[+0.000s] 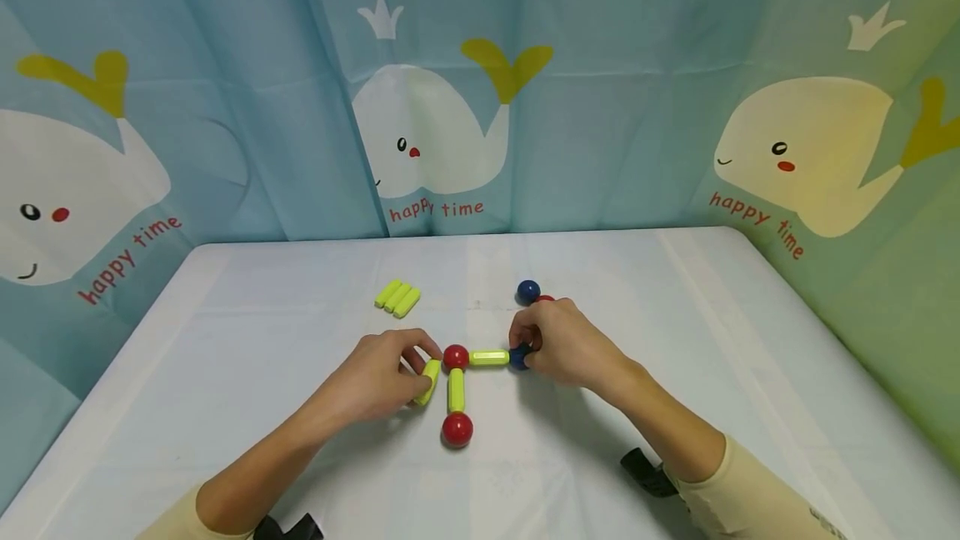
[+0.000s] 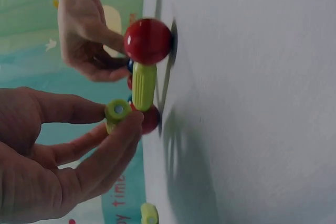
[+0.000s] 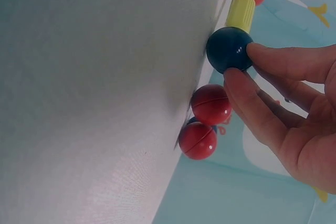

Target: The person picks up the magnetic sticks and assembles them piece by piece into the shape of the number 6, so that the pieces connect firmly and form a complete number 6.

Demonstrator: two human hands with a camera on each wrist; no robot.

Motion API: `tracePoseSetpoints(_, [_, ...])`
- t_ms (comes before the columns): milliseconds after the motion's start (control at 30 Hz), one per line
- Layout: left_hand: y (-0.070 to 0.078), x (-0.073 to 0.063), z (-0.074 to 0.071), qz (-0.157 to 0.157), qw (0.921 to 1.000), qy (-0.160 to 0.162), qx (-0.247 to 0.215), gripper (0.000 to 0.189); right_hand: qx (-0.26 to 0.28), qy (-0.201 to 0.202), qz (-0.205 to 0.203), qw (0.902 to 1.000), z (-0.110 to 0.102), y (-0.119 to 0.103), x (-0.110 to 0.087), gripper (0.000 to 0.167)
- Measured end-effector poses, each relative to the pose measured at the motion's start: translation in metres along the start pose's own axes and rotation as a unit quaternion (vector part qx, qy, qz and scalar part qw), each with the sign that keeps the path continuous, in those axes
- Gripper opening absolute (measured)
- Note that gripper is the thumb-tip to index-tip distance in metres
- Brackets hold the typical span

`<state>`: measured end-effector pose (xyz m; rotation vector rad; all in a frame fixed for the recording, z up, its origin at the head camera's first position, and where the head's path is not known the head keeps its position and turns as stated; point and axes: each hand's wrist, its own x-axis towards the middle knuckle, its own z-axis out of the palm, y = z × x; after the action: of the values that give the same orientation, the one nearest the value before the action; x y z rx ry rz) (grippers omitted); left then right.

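Note:
Between thumb and fingers, my left hand [image 1: 386, 369] pinches a yellow-green magnetic rod [image 1: 428, 382]; its metal end shows in the left wrist view. Right beside it on the table is a red ball [image 1: 455, 357]. One rod [image 1: 456, 391] runs from that ball toward me to a second red ball [image 1: 457, 429]. Another rod [image 1: 489, 357] reaches right to a dark blue ball [image 3: 229, 49]. My right hand [image 1: 566, 344] holds this blue ball with thumb and fingertips, and the ball touches the rod's end.
Three loose yellow-green rods [image 1: 397, 298] lie side by side farther back on the left. Behind my right hand sit another blue ball [image 1: 528, 292] and red balls [image 3: 211, 104]. A whale-printed curtain [image 1: 600, 148] hangs along the white table's [image 1: 315, 273] far edge.

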<state>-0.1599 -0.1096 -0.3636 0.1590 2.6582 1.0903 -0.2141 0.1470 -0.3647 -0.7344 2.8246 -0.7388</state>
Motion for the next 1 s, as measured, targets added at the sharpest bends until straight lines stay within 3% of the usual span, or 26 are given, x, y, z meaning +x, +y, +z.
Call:
tracePoseSetpoints(300, [0.003, -0.017, 0.007, 0.032, 0.9968, -0.024, -0.069, 0.027, -0.001, 0.001, 0.005, 1.0000, 0.000, 0.000, 0.001, 0.022])
tracePoseSetpoints(600, [0.002, -0.034, 0.019, 0.021, 0.9834, -0.087, -0.158, 0.028, -0.004, 0.004, 0.003, 1.0000, 0.000, 0.001, 0.001, 0.022])
tracePoseSetpoints(800, [0.001, -0.042, 0.031, 0.020, 0.9800, -0.114, -0.162, 0.024, -0.003, 0.005, 0.000, 1.0000, 0.001, 0.001, 0.001, 0.022])
tracePoseSetpoints(1000, [-0.002, -0.050, 0.040, 0.047, 0.9813, -0.108, -0.152, 0.024, -0.004, 0.005, -0.001, 1.0000, 0.000, 0.001, 0.001, 0.023])
